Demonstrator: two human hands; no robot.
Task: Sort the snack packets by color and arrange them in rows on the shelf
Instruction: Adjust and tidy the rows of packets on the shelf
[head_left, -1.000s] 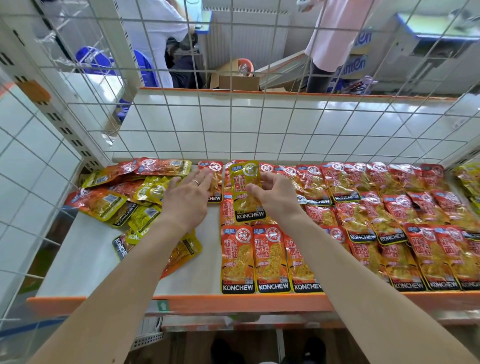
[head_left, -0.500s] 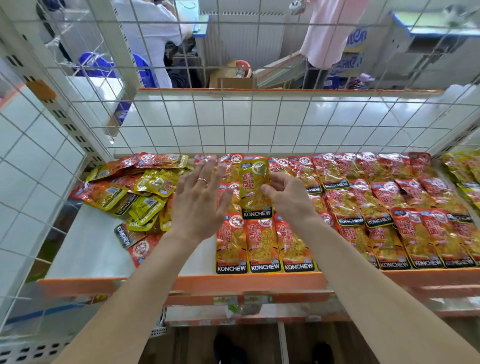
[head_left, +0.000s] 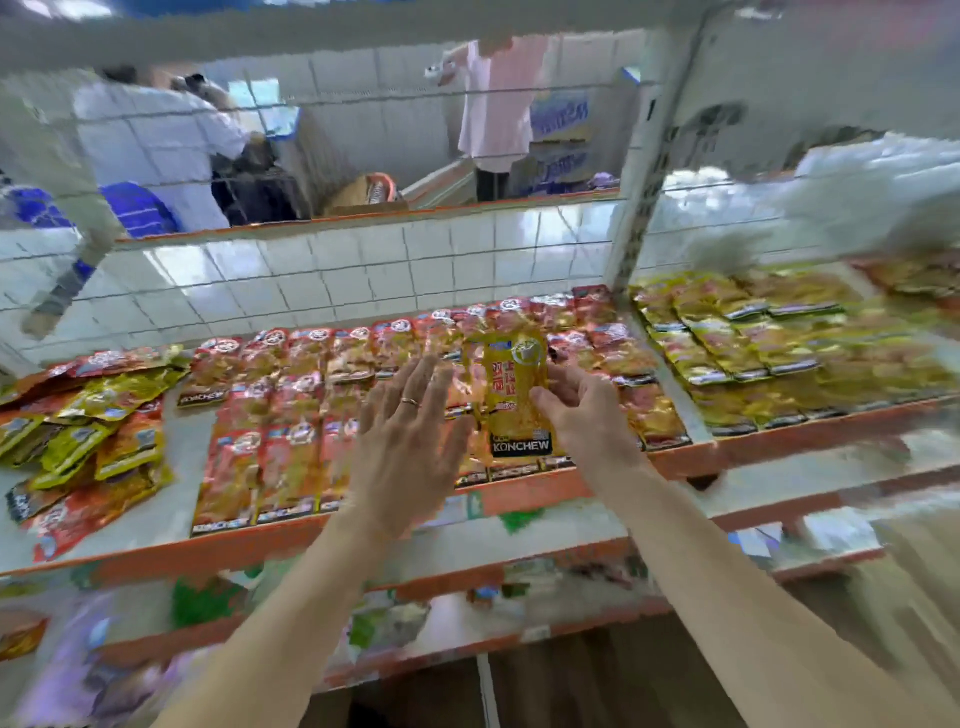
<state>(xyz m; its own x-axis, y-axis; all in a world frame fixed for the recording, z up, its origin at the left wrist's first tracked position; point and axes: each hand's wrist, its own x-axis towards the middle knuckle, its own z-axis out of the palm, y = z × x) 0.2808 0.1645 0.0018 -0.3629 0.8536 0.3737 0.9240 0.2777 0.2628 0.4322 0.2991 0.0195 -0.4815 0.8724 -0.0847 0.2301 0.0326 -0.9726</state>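
Yellow foil snack packet (head_left: 514, 395) with a black "KONCHEW" band at its lower end is held upright above the white shelf with the orange front edge (head_left: 156, 553). The right hand (head_left: 587, 415) pinches the packet's right edge, with the thumb on the front and the fingers curled behind. The left hand (head_left: 405, 447) is just left of the packet, palm down with the fingers straight and spread, and it holds nothing. It wears a thin ring (head_left: 411, 401). Blur hides whether its fingertips touch the packet.

Below and behind the packet, rows of red packets (head_left: 270, 447) lie flat on the shelf and run from its left side to its right. Well to the left of the packet is a loose heap of mixed yellow and red packets (head_left: 88, 431). To the packet's right, past a white upright post (head_left: 639, 208), rows of yellow packets (head_left: 753, 353) fill the next bay. That part of the view is heavily smeared.
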